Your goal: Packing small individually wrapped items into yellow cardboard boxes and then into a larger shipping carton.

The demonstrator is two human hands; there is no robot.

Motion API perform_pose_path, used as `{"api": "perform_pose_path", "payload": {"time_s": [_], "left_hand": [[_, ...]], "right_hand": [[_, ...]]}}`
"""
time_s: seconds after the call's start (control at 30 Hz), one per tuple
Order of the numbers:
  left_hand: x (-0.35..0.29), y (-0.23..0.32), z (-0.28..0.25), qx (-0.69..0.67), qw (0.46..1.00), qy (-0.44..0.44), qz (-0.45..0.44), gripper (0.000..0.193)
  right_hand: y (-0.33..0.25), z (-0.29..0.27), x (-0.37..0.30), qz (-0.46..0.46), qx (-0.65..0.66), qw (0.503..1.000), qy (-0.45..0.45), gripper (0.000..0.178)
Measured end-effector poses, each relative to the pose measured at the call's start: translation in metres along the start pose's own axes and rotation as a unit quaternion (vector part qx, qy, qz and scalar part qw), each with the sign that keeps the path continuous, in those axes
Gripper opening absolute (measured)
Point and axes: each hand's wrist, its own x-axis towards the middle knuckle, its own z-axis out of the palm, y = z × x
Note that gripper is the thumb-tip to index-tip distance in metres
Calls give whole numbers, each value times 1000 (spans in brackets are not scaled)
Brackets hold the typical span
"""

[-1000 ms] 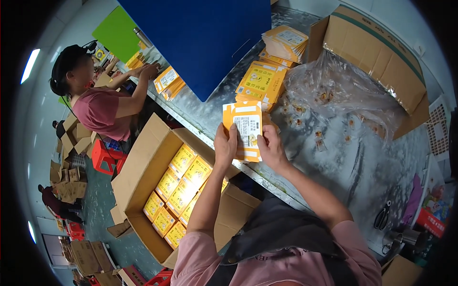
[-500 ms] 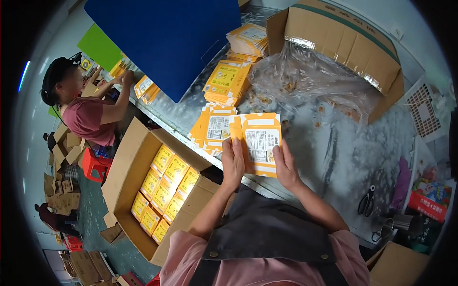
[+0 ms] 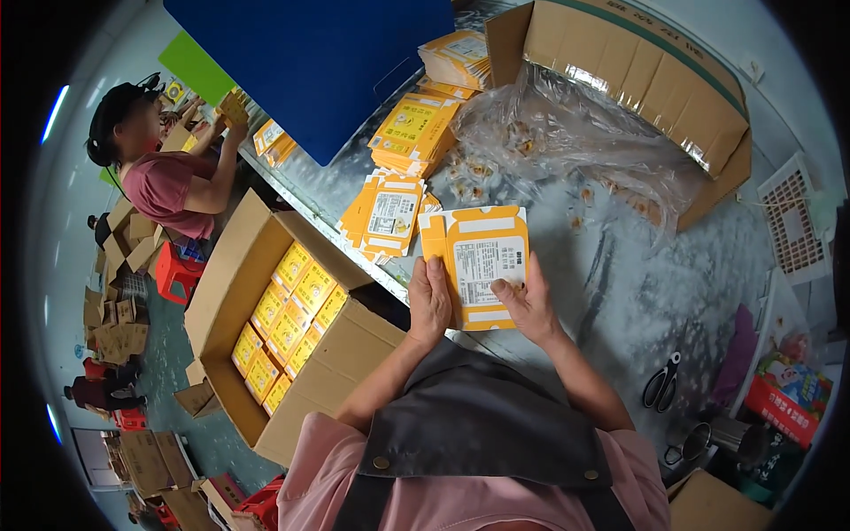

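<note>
Between my two hands is a flat, unfolded yellow carton [image 3: 489, 257] with a white printed panel facing up. My left hand [image 3: 430, 303] grips its left edge, the thumb lying on the narrow side flap. At the right edge my right hand [image 3: 529, 303] holds it, thumb pressed on the lower part of the panel. Just left of it, a loose pile of similar flat cartons [image 3: 382, 217] lies at the table's edge. Behind that pile stands a taller stack of flat yellow cartons [image 3: 414, 133].
An open cardboard box [image 3: 336, 380] with rows of filled yellow cartons stands left. A large box [image 3: 620, 80] with a plastic bag [image 3: 567, 142] of small wrapped pieces lies at the back. Scissors [image 3: 660, 382] and a metal cup [image 3: 737, 441] are right. A blue board [image 3: 310, 71] rises behind; a co-worker [image 3: 173, 168] works left.
The carton in my hands is now turned flatter and squarer to view. My right thumb has moved inward over the panel. The view has shifted slightly, and the co-worker's hands have risen with a yellow carton.
</note>
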Motion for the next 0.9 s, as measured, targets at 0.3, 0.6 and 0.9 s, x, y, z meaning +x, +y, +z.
{"api": "perform_pose_path", "payload": {"time_s": [0.3,0.6,0.9], "left_hand": [[-3,5,-2,50,996,-66,12,39],[-5,17,-1,111,991,-71,-20,40],[-9,30,-10,140,973,-178,-44,49]], "right_hand": [[-3,-18,10,47,79,995,-42,48],[-9,-11,9,96,142,985,-16,43],[7,-6,8,118,164,978,-47,51]]}}
